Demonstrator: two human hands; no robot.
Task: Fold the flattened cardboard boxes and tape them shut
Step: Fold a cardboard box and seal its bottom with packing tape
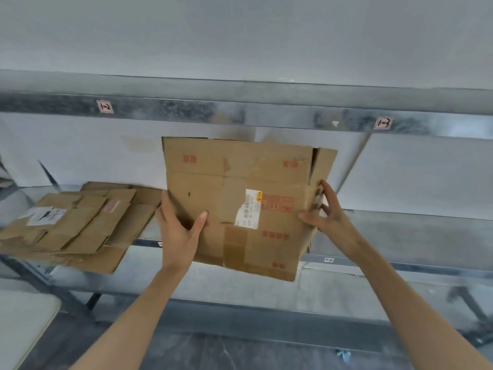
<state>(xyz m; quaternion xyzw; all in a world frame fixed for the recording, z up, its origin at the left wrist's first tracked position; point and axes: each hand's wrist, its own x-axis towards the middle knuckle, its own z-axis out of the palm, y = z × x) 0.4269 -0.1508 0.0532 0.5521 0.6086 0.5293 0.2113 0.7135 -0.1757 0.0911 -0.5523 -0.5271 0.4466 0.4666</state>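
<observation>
The left hand point(178, 232) holds the left edge of the cardboard box point(240, 180), thumb on the front. The right hand point(328, 212) pinches its right edge. The box is held up between both hands. A pile of flat boxes point(76, 227) lies on the shelf point(405, 233), left of the left hand.

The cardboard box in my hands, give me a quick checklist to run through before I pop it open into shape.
1. Left hand grips the box at its left edge: ok.
2. Right hand holds its right edge: ok.
3. Box apart from the stack of flat boxes on the shelf: ok.
4. Box opened up: not ok, mostly flat, gaping only at the right side.
5. Cardboard sound: cannot tell; face paper torn, old label stuck on.
6. Tape within reach: cannot tell, none in view.
</observation>
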